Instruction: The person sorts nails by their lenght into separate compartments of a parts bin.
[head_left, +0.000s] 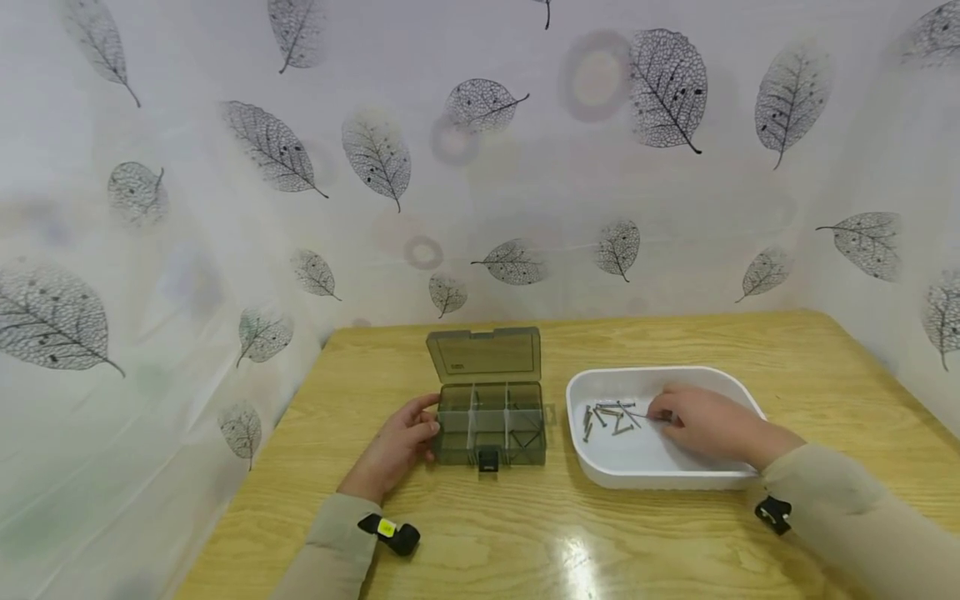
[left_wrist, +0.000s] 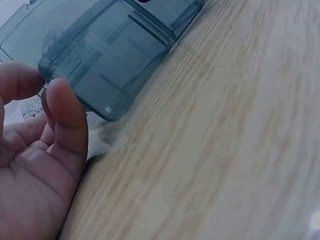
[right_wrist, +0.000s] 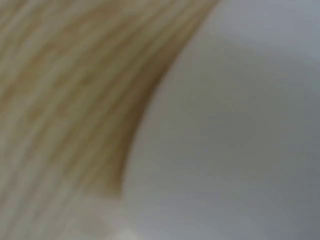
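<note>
A smoky grey translucent compartment box (head_left: 489, 423) stands on the table with its lid (head_left: 485, 355) raised at the back. A few thin dark pieces lie in its right-hand compartments. My left hand (head_left: 401, 442) grips the box's left side; in the left wrist view, the thumb (left_wrist: 67, 107) and forefinger meet at the box edge. Inside the white tray (head_left: 667, 481), my right hand (head_left: 708, 425) has its fingertips together on a thin grey nail (head_left: 639, 415). Several brass-coloured screws (head_left: 622, 430) and grey nails lie left of those fingers. The right wrist view shows no hand.
The wood-grain table (head_left: 480, 533) carries both containers, the tray to the right of the box. A pale sheet printed with leaves (head_left: 517, 262) hangs behind and along both sides. Blurred, the tray's outer wall (right_wrist: 215, 140) fills much of the right wrist view.
</note>
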